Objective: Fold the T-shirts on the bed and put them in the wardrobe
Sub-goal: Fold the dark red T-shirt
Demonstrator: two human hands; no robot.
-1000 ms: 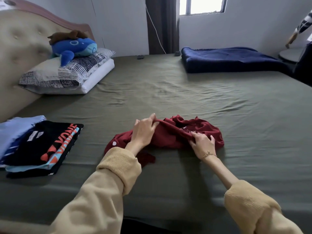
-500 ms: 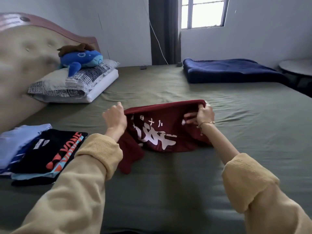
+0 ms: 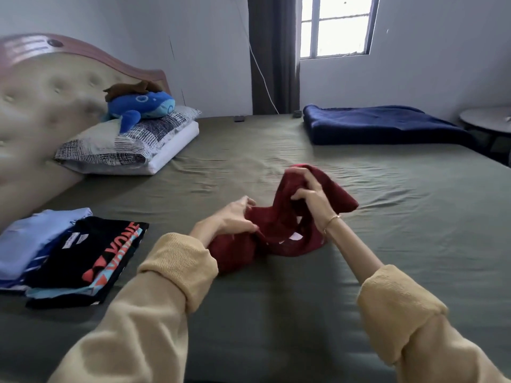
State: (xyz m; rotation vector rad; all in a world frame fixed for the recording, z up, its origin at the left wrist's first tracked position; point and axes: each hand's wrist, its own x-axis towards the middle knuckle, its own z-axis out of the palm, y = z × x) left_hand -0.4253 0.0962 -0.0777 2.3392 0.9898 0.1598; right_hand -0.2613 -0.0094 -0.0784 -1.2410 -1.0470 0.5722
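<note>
Already, at lower left of the frame, we have folded T-shirts [image 3: 69,255] stacked on the bed [image 3: 414,244]. At centre our left hand [image 3: 232,218] seemingly pinches the red T-shirt [image 3: 284,230]; our right hand [image 3: 309,194] clutches its raised bunch. Bunched so, it may fold crooked and crease.

sleeves [image 3: 177,272]: pale yellow knit, ribbed cuffs pushed up | bracelet [image 3: 331,220]: thin gold, right wrist

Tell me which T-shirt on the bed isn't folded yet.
The dark red T-shirt, bunched up and gripped by both the left hand and the right hand. The black printed T-shirt and light blue T-shirt lie folded.
</note>
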